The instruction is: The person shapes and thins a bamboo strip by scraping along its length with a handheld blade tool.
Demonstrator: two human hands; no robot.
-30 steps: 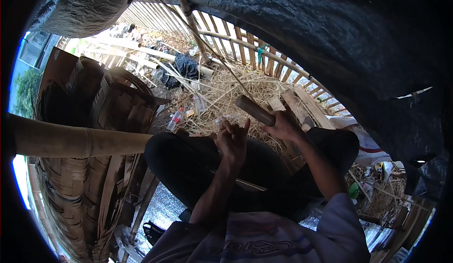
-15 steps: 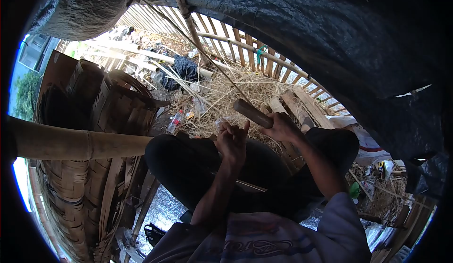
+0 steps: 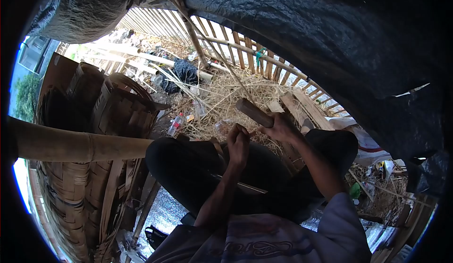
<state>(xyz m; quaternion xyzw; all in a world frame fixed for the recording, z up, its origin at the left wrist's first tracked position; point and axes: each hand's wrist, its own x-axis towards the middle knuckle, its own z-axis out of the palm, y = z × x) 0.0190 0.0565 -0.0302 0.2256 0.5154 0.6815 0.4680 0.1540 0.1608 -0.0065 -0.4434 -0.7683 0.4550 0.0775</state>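
Note:
My right hand (image 3: 282, 128) is wrapped round a thick brown wooden handle (image 3: 255, 113), which slants up and to the left out of my fist. Whatever is joined to its other end is hidden by the hand. Just to the left, my left hand (image 3: 238, 146) is closed above my lap, its fingers curled in. What they hold, if anything, cannot be made out. A long thin strip (image 3: 222, 57) runs from the top of the view down to behind the wooden handle. Another narrow pale strip (image 3: 252, 187) lies across my lap.
A thick bamboo pole (image 3: 89, 147) juts in from the left, over woven bamboo pieces (image 3: 71, 192). Ahead lie a heap of shavings (image 3: 236, 90), a plastic bottle (image 3: 175, 124) and boards (image 3: 309, 107). Beyond stands a slatted fence (image 3: 240, 48); a dark tarp (image 3: 330, 36) hangs overhead.
My left hand has curled its raised finger in and turned, shifting slightly right. The long strip's upper end has swung to the right. My right hand keeps hold of the wooden handle, nearly still.

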